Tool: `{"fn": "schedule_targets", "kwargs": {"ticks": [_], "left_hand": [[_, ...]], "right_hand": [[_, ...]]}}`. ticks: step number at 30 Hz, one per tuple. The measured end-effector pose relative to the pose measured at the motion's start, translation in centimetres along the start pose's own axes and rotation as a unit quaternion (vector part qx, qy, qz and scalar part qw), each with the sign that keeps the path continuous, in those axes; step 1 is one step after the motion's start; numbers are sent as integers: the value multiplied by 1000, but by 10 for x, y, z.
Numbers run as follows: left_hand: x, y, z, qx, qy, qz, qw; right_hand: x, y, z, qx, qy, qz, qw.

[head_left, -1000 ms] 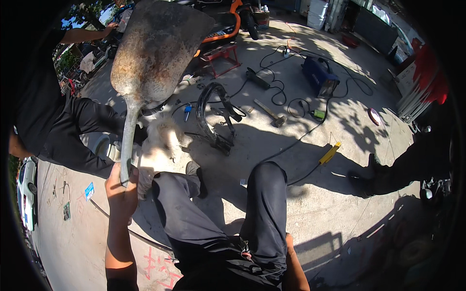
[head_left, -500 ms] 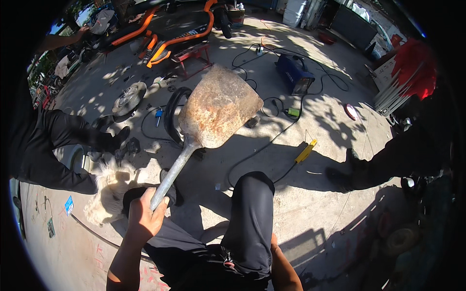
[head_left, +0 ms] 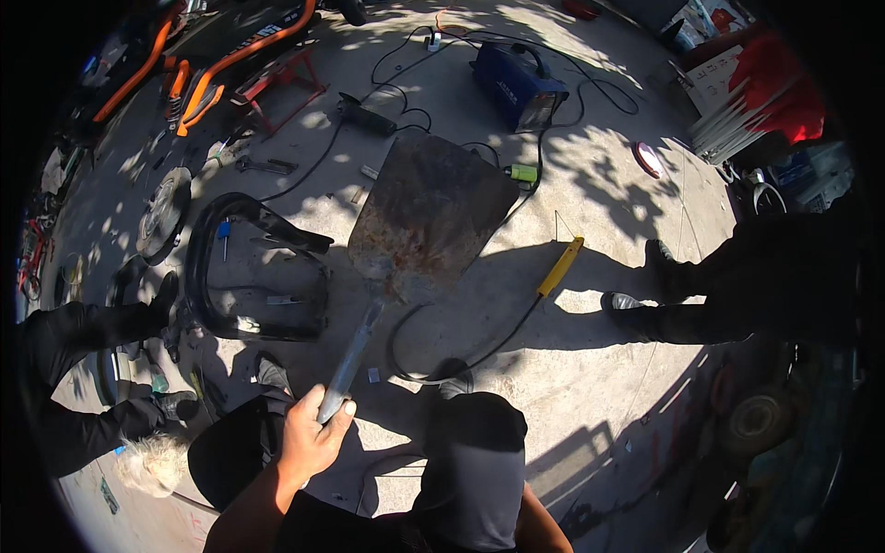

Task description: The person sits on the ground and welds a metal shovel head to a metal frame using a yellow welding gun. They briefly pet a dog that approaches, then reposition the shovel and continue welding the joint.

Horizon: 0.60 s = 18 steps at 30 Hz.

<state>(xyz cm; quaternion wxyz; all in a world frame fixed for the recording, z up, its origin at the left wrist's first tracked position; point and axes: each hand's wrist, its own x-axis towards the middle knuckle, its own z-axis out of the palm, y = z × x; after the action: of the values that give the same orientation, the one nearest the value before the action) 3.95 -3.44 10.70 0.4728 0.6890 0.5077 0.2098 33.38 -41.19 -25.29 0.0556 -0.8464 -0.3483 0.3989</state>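
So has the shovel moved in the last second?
Yes, the shovel went rightward: against the blue machine on the floor, its blade was well to the left; now it shows close by, lower and slightly left.

Head fisheye is sitting on the person's head, looking steeply down at the ground (head_left: 590, 217); left hand (head_left: 309, 438) is showing close at 7 o'clock, blue box (head_left: 514, 85) sitting farther off at 1 o'clock.
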Motion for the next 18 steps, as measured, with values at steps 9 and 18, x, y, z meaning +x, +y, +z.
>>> {"fn": "schedule_targets", "kwargs": {"ticks": [9, 18], "left_hand": [[51, -48, 20, -256, -154, -19, 954], [57, -57, 31, -342, -168, -87, 921]], "right_hand": [[37, -37, -52, -68, -4, -9, 998], [60, -44, -58, -75, -4, -22, 997]]}}
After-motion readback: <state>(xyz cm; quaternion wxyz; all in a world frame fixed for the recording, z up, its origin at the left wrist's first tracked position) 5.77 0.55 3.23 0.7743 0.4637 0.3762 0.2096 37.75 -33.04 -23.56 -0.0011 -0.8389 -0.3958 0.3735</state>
